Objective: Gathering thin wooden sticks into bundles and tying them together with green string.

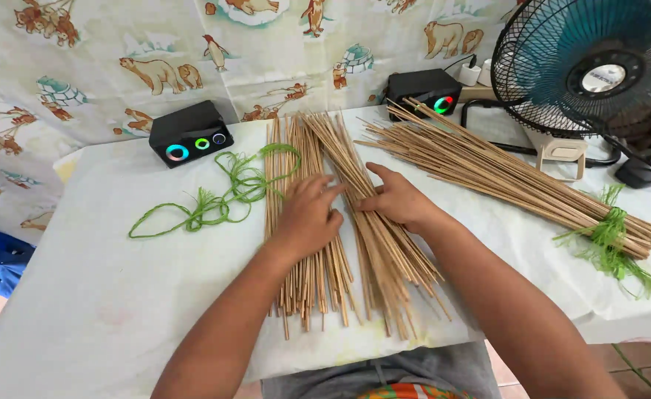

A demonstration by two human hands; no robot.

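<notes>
Two loose piles of thin tan sticks lie side by side on a white-covered table (118, 295). My left hand (307, 214) rests palm down on the left pile of sticks (303, 281), fingers spread toward the right pile. My right hand (396, 199) presses flat on the right pile of sticks (392, 266), thumb pointing up. Neither hand grips anything. A loose length of green twine (215, 203) lies left of the piles, its far end looping over the sticks' tops.
A tied bundle of sticks (503, 177), bound with green twine (610, 236), lies at the right. Two black speakers with coloured lights (189, 133) (423, 92) stand at the back. A standing fan (591, 66) is at the far right. An animal-print cloth hangs behind.
</notes>
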